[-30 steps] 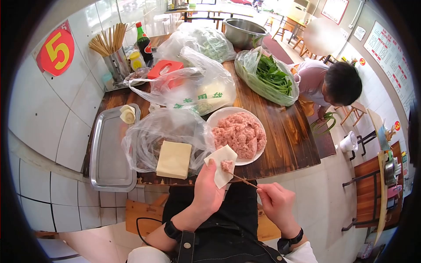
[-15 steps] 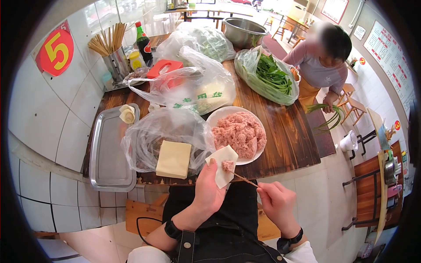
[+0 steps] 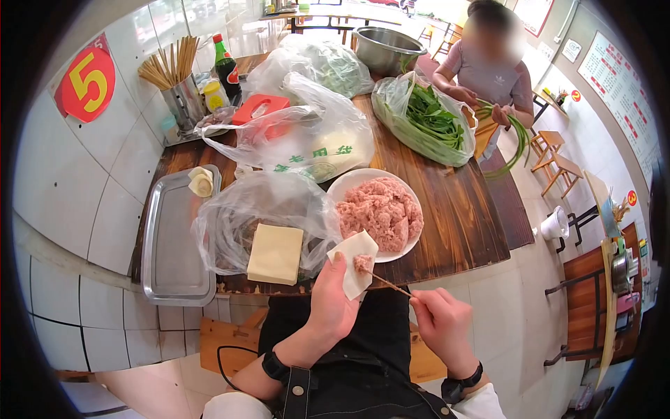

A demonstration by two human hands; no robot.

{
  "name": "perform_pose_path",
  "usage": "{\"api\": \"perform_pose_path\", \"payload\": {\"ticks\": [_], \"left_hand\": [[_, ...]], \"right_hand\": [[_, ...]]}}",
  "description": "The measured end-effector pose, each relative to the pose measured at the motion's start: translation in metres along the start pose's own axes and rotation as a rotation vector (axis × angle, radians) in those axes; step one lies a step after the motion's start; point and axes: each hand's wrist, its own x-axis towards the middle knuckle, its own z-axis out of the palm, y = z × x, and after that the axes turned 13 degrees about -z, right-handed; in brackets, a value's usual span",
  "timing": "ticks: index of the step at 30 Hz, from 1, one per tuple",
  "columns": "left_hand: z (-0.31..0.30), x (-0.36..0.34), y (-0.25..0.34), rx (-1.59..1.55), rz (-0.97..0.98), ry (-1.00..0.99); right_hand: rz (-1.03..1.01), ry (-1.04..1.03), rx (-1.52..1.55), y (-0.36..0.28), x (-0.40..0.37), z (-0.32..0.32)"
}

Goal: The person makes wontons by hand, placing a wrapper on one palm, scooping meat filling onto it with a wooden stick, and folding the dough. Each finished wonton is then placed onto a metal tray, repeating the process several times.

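Observation:
My left hand [image 3: 333, 300] holds a pale wonton wrapper [image 3: 354, 279], its thumb lying on the sheet. A small lump of minced meat [image 3: 362, 263] sits on the wrapper. My right hand [image 3: 442, 322] pinches a thin wooden chopstick [image 3: 391, 285], whose far end touches that lump. Just beyond the wrapper, a white plate [image 3: 412, 248] carries a heap of pink minced meat [image 3: 382, 211]. A square stack of wrappers [image 3: 276, 253] lies left of my left hand, on a clear plastic bag [image 3: 244, 209]. One folded wonton [image 3: 201, 181] rests at the far end of a metal tray [image 3: 180, 283].
Plastic bags [image 3: 328, 140], a red tissue box [image 3: 264, 112], a chopstick holder [image 3: 184, 101] and a sauce bottle [image 3: 227, 70] stand farther back on the wooden table [image 3: 453, 230]. A bag of greens [image 3: 426, 126] and a steel pot [image 3: 389, 52] are at the right. Another person [image 3: 488, 77] handles green stalks there.
The other person has straightened up and raised the green stalks, now with both hands near them. My hands, the wrapper and the chopstick stay almost where they were.

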Motion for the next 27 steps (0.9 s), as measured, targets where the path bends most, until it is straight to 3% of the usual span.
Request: {"api": "perform_pose_path", "payload": {"ticks": [11,27], "left_hand": [[0.0013,-0.0006,0.0013,0.012,0.01,-0.011],[0.0031,-0.0016,0.0004,0.029,0.016,-0.029]], "right_hand": [[-0.071,-0.042,0.0,0.0024,-0.001,-0.0018],[0.02,-0.009,0.028,-0.0005,0.0037,-0.0027]]}}
